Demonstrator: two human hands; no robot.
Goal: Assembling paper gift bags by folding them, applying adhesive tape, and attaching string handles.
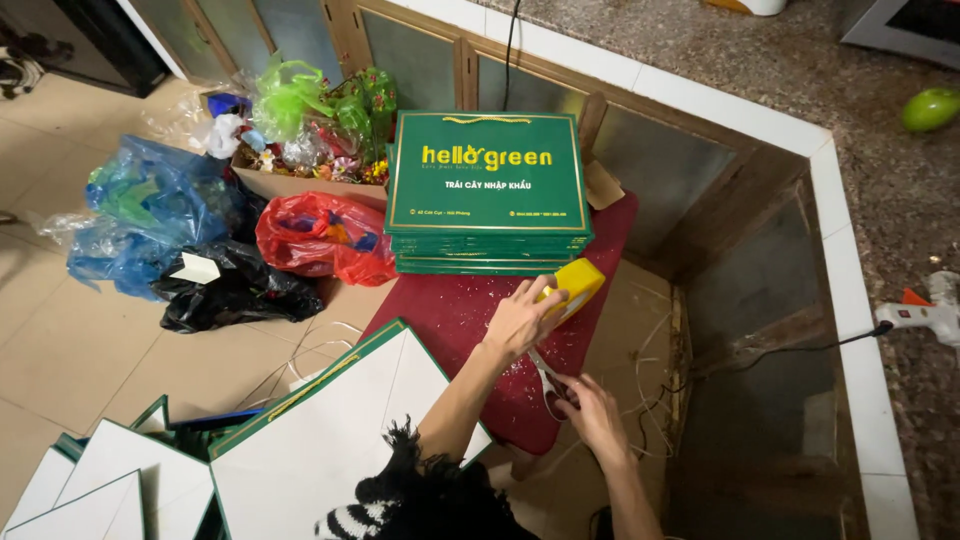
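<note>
Yellow block (574, 283) lying on the red mat (470, 310), just below the stack of green boxes (487, 190), toward 12 o'clock from the hands. Left hand (522, 318) laid on its near end, fingers curled over it in a loose grip. Right hand (592, 413) at 5 o'clock from the left, closed around the handles of scissors (549, 383), blades pointing up toward the block; how far the blades gape cannot be told. Pale crumbs scattered over the mat around both hands. White flat cartons with green edges (320, 440) at 8 o'clock. Red plastic bag (325, 235), black bag (235, 290) and blue bag (150, 215) at 10 o'clock on the tiled floor. Glue gun (925, 315) at 3 o'clock on the stone counter.
</note>
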